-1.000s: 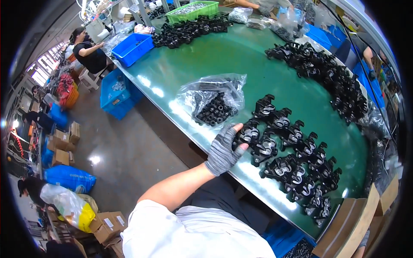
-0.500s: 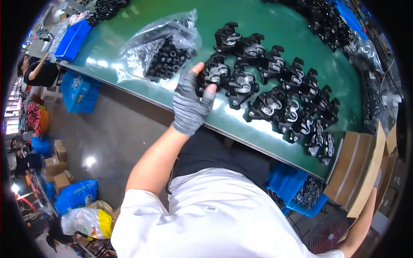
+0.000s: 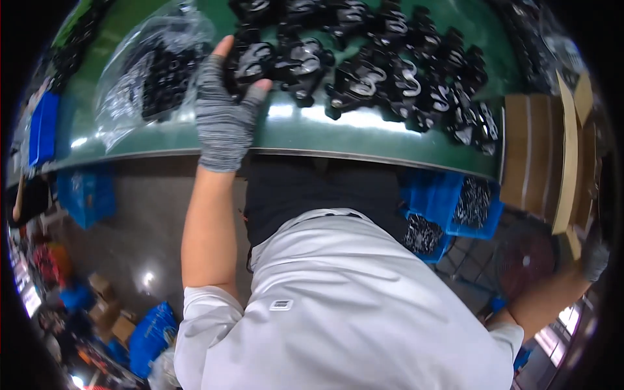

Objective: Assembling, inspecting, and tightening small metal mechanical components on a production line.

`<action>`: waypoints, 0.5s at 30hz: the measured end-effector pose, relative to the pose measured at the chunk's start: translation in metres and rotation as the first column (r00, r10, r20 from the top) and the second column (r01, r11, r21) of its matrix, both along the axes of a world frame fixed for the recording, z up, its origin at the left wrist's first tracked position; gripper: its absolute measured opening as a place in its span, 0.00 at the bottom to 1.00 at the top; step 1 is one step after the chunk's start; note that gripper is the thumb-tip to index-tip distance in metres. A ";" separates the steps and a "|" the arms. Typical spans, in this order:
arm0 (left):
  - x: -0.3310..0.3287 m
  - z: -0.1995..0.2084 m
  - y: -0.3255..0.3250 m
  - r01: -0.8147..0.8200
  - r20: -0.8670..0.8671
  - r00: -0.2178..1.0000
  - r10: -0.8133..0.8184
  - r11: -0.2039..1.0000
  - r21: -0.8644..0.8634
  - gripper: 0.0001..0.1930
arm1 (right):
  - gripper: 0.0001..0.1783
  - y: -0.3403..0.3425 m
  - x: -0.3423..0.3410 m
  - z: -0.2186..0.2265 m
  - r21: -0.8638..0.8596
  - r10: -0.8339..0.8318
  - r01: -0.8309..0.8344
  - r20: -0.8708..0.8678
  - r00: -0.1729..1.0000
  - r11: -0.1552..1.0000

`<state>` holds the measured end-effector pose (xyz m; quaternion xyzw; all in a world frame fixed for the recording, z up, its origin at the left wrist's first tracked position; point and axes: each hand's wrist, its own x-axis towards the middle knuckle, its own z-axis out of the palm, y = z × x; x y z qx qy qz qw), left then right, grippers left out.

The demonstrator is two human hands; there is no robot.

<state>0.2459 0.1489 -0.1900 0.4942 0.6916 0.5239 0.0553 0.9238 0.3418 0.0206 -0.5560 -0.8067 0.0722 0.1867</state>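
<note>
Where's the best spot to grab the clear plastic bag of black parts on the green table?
Probably by the loose, crumpled film along the top of the clear plastic bag, coming from its right side, where the left hand already rests on a black part. The small pieces lie heaped low inside, so the slack film above them should bunch easily.

Two gloved hands: left hand (image 3: 224, 110), right hand (image 3: 593, 257). Roughly a dozen black metal parts (image 3: 383, 75) right of the left hand, hard to separate. One clear bag of small black pieces (image 3: 146, 75) at its left. One cardboard box (image 3: 543, 159) above the right hand. Two blue bins (image 3: 455, 205) below the table edge.
</note>
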 end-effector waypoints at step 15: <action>-0.017 -0.026 -0.018 0.003 0.096 0.995 -0.004 1.000 0.008 0.38 | 0.12 -0.107 -0.373 -0.190 0.147 0.602 -0.663 0.312 0.735 0.734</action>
